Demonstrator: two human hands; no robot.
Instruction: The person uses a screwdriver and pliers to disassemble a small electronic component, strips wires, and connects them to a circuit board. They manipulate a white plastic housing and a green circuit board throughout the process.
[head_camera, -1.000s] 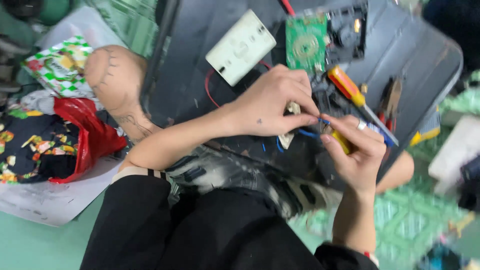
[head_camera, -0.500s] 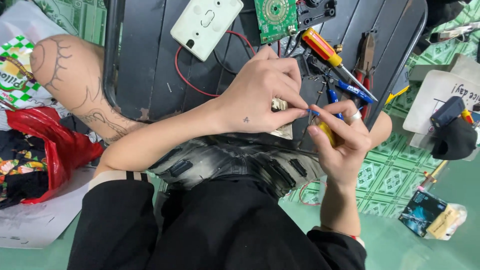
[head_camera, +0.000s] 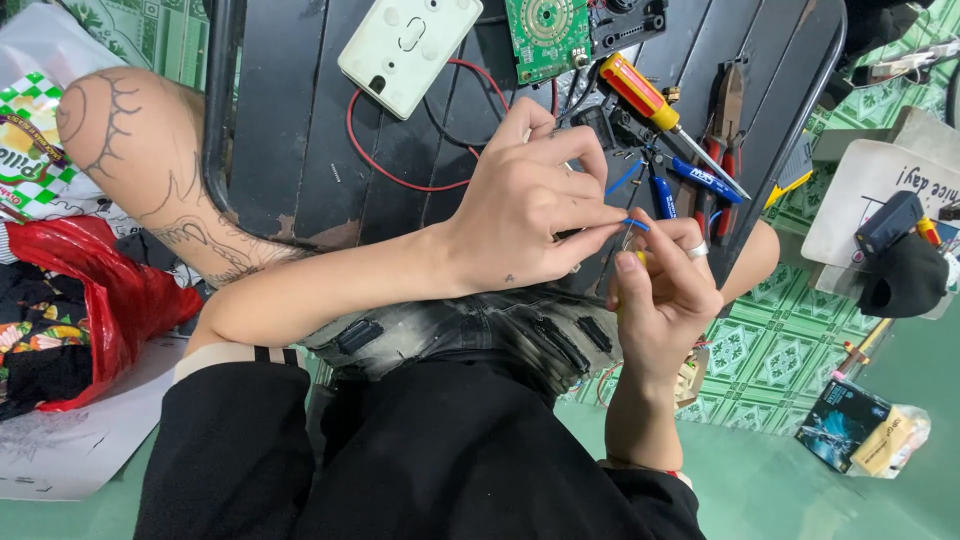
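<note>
We log, leftmost, a red bag (head_camera: 110, 300) on the floor, then a white switch plate (head_camera: 408, 48) and green circuit board (head_camera: 545, 35) on the dark counter (head_camera: 290, 130). Our left hand (head_camera: 530, 215) has its grip pinched shut on a thin blue wire (head_camera: 628, 222); our right hand (head_camera: 665, 290) pinches the same wire from below. Beyond: an orange-handled screwdriver (head_camera: 640, 92) and pliers (head_camera: 728, 110). The wire end looks loose, not yet joined to anything; board and plate lie apart, unassembled.

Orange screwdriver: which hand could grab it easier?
Probably the left hand. Its knuckles lie closest to the orange screwdriver, while the right hand sits lower, nearer the body. Both pinch the blue wire, so one must let go first.
</note>
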